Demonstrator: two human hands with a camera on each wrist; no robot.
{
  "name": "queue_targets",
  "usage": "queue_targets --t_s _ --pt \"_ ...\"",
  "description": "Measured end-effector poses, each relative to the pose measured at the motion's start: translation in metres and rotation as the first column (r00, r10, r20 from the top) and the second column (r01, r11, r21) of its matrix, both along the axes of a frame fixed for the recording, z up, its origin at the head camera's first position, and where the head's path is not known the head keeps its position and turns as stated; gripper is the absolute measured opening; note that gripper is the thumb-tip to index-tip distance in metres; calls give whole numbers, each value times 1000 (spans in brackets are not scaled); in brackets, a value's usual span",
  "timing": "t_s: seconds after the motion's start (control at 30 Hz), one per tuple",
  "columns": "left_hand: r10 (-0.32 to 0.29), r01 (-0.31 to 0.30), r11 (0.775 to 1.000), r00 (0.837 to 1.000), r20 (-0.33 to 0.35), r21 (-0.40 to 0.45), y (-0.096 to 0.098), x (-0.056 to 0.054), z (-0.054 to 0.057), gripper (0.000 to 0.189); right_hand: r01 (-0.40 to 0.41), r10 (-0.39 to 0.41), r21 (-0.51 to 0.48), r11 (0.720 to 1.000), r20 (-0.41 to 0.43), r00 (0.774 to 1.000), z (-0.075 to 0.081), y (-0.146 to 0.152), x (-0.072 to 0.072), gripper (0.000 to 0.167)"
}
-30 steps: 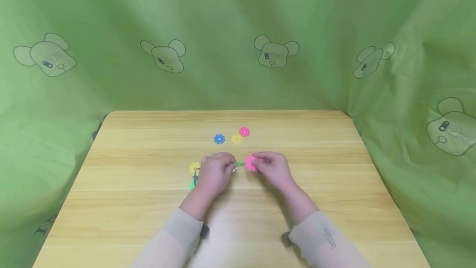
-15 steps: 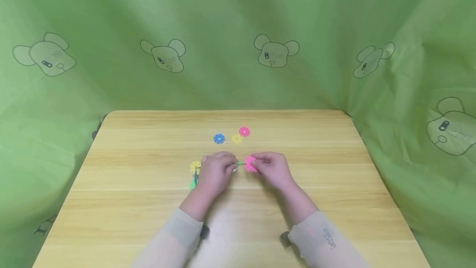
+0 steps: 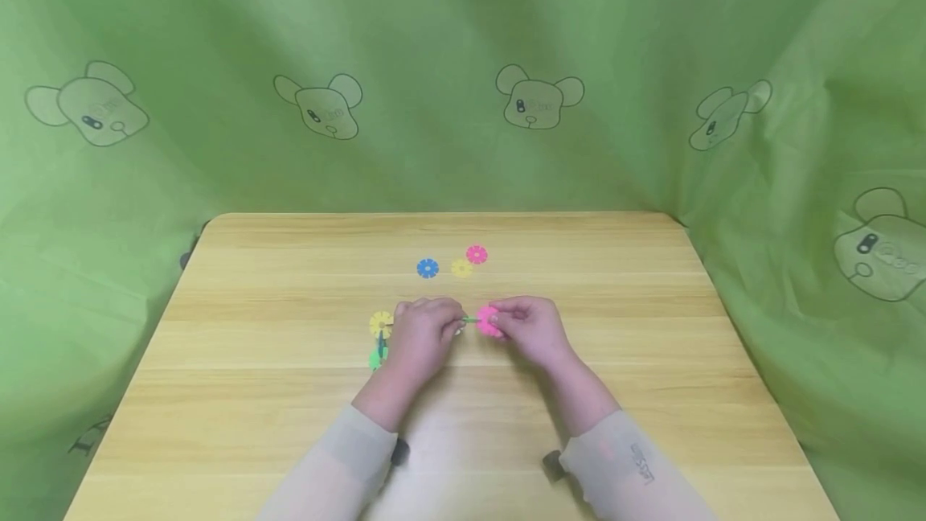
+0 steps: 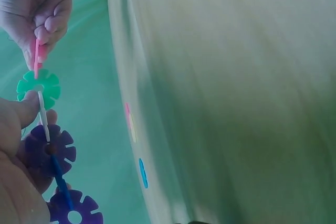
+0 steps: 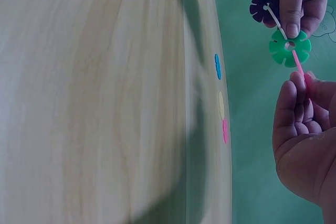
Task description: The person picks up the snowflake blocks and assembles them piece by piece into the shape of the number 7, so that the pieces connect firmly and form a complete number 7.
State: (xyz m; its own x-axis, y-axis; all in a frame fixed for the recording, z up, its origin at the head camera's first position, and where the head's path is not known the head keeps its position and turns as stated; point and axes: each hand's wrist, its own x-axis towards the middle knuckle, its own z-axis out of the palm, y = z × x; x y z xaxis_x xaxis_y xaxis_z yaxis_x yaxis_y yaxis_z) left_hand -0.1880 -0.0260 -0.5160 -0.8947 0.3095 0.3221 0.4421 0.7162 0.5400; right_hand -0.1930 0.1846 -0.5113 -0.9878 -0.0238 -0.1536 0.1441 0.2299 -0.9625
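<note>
My left hand (image 3: 423, 336) grips a chain of interlocking notched plastic discs, its thumb at the green disc (image 4: 39, 87) beside the white disc (image 4: 43, 114). Purple discs (image 4: 50, 148) joined by a blue disc (image 4: 61, 184) run back along that hand. From under it, in the head view, emerge a yellow disc (image 3: 380, 324) and a light green disc (image 3: 376, 358). My right hand (image 3: 531, 328) pinches a pink disc (image 3: 486, 320) between thumb and fingers. Seen edge-on in the right wrist view, the pink disc (image 5: 298, 62) meets the green disc (image 5: 283, 50) at its rim; slot depth is unclear.
Farther back on the wooden table (image 3: 289, 424) lie a loose blue disc (image 3: 428, 268), a pale yellow disc (image 3: 461, 268) and another pink disc (image 3: 476, 254). A green curtain (image 3: 434, 167) with bear-head outlines stands behind the table and along its sides.
Both hands stay almost in place. The green disc between them has turned to a thinner edge-on look, and the chain's left end has shifted slightly. The loose discs lie as before.
</note>
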Motion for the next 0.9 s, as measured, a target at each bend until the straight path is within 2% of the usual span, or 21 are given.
queue_targets --t_s 0.47,0.67,0.8,0.9 --pt "5 -6 1000 999 -52 -21 -1 0 -1 12 27 -26 -51 998 17 999 -1 -8 2 21" --pt "-1 0 998 1000 -23 -55 -5 -4 4 13 25 -23 -81 996 22 999 -1 -12 -1 21" --pt "-4 4 998 1000 4 -66 -10 -6 3 17 -1 3 -110 994 17 1000 -2 -16 -3 22" --pt "5 -3 997 1000 15 -72 -12 -7 1 19 -22 23 -74 997 13 1000 -4 -18 -8 22"
